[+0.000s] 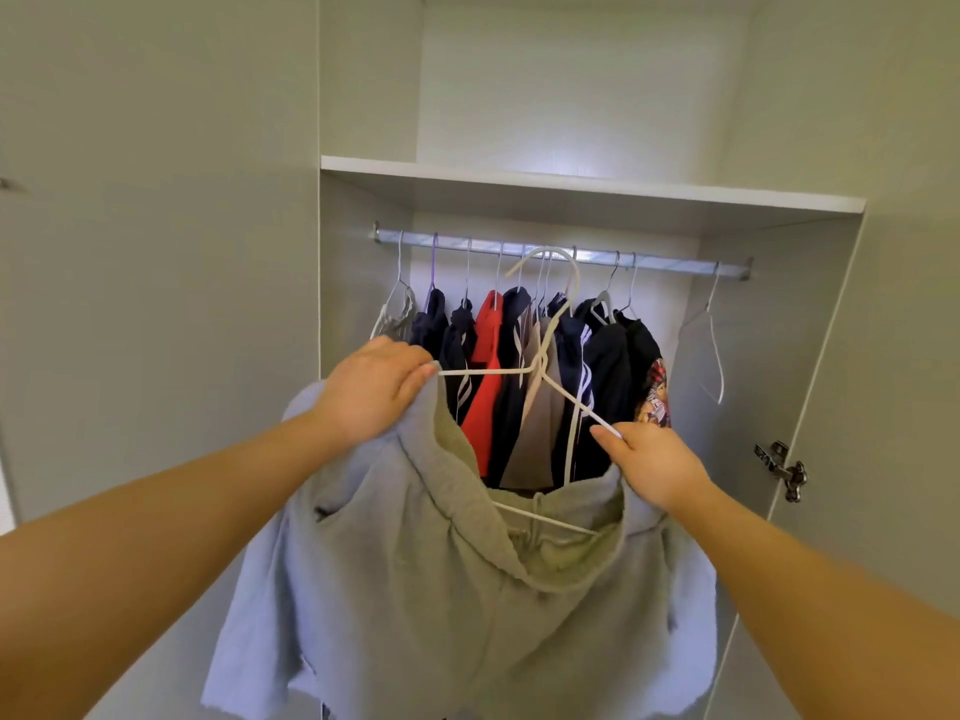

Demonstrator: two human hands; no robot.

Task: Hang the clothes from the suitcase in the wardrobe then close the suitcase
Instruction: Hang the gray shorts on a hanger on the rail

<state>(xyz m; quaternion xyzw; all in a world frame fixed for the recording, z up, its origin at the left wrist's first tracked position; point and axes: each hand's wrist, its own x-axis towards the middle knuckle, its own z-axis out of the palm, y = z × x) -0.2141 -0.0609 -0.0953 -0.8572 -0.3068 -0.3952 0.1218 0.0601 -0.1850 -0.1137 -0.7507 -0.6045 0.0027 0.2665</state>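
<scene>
Shorts (415, 589) drape over a hanger (483, 371) held before the rail (665, 261) — left hand (371, 392) grips waistband and hanger end; right hand (654, 470) pinches the other end.

Soft, even light; glare on the wardrobe rail (675, 264) (also the back panel (561, 137) above); edges bend.

Your shorts (415, 589): plain marl grey, paler bluish grey on the outer face.
Your hanger (545, 366): white.
Wardrobe (363, 96) before you: pale grey-white, with a silver rail (665, 263).
Hanging row: red top (485, 366), navy jacket (569, 340) with white stripes, taupe garment (540, 423), black top (618, 366) bearing a red-and-cream print (655, 392).
Other hangers: lilac hanger (434, 262), empty white hanger (711, 350).
</scene>
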